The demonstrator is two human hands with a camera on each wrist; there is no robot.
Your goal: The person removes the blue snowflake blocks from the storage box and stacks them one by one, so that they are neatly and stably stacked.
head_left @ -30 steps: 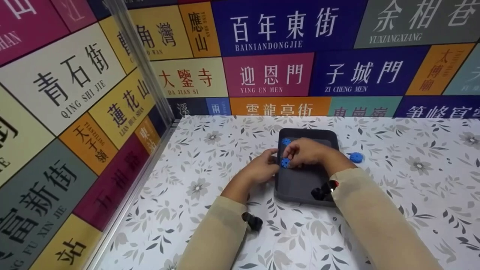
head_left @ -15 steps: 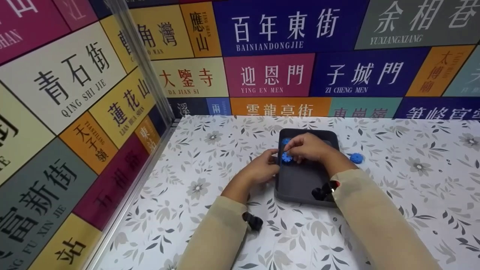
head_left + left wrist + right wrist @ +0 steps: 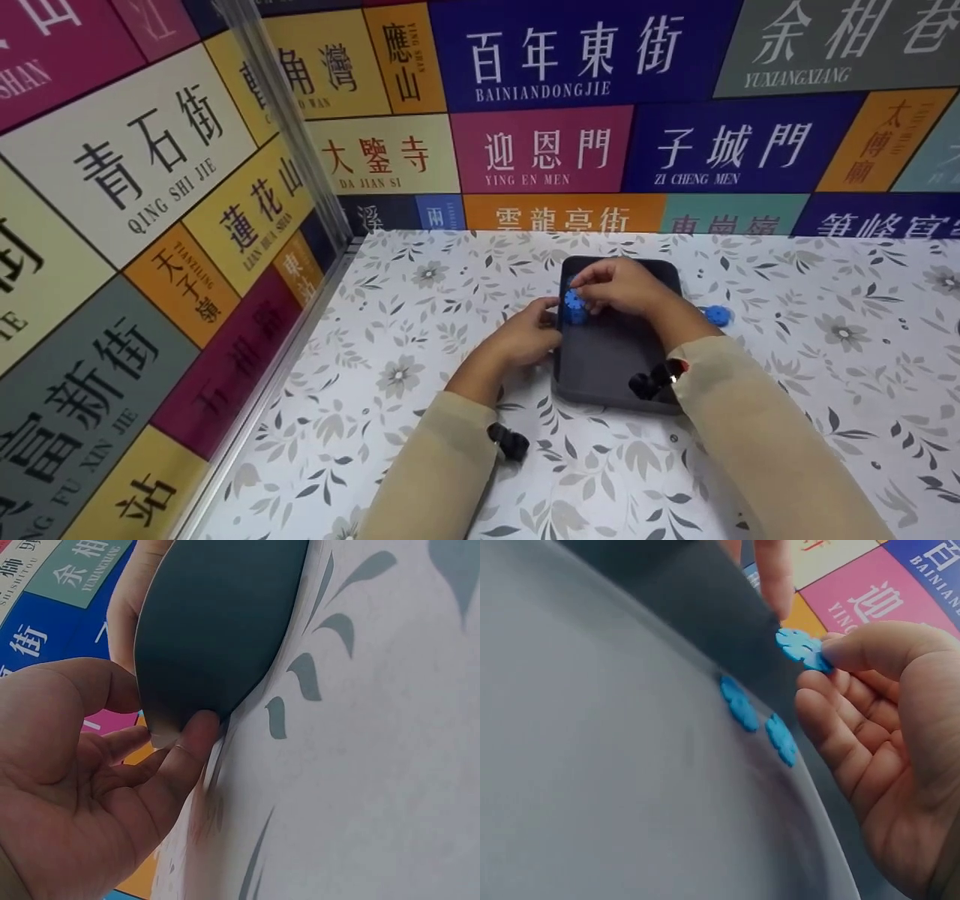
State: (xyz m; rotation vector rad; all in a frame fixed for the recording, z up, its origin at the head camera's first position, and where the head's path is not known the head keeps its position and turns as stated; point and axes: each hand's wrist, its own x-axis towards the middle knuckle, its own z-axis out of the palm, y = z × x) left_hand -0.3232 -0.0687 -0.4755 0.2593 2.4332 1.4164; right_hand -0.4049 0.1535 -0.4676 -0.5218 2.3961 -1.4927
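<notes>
Right hand: pinching; I see thumb and fingers holding a blue, flower-shaped, plastic-looking disc by its edge.
Held disc: over the far left part of a dark grey, rectangular, round-cornered tray, near the left side wall.
Left hand: at the tray's left side, fingers touching the wall. I cannot tell from my feeds whether it pinches the wall or only rests against it.
Discs in tray: my right-wrist view shows two more notched blue discs on the tray floor, just beside the wall and close to each other; the right hand partly hides this area in my head view.
Blue piece outside: another blue piece on the worktop, right of the tray, beside the right forearm; too small for me to count its layers.
Worktop: white, printed with grey flowers and leaves.
Sleeves: beige cloth sleeves on both arms, a small black camera at each wrist.
Backdrop: multicoloured lettered panels.
</notes>
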